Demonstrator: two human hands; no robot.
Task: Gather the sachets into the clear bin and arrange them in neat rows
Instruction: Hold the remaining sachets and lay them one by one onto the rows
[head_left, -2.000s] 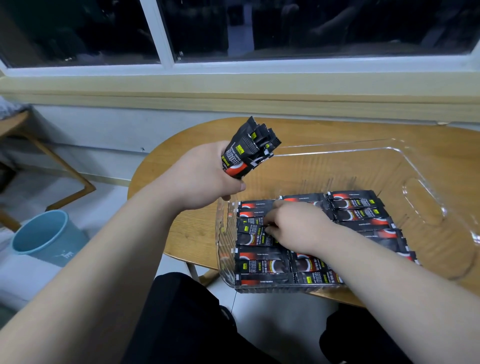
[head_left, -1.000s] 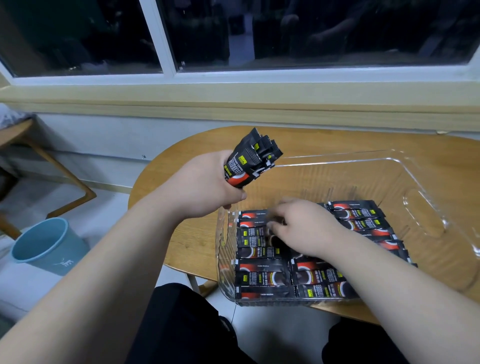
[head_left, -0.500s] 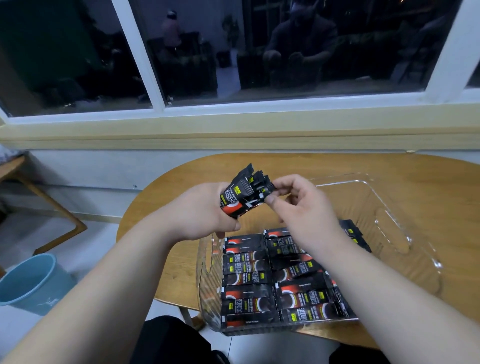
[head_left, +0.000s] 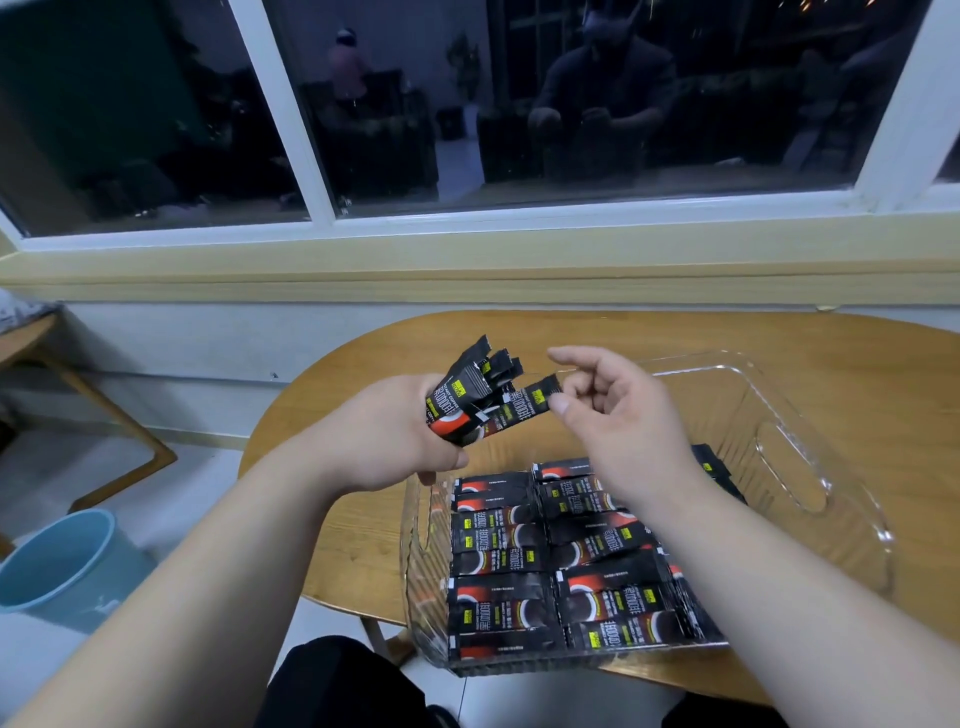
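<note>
Left hand (head_left: 395, 441), frame centre, grips a bundle of sachets (head_left: 470, 397). Right hand (head_left: 618, 415) pinches one sachet (head_left: 524, 408) from it. Clear bin (head_left: 810, 467), lower right on desk (head_left: 363, 561), holds rows of sachets (head_left: 550, 561).

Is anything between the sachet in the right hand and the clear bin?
Nothing visible. The right hand pinches the sachet beside the bundle in the left hand; the clear bin below is open-topped.

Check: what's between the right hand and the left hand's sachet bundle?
Head view: one sachet bridges the gap, one end pinched by the right hand, its other end in the bundle that the left hand grips.
</note>
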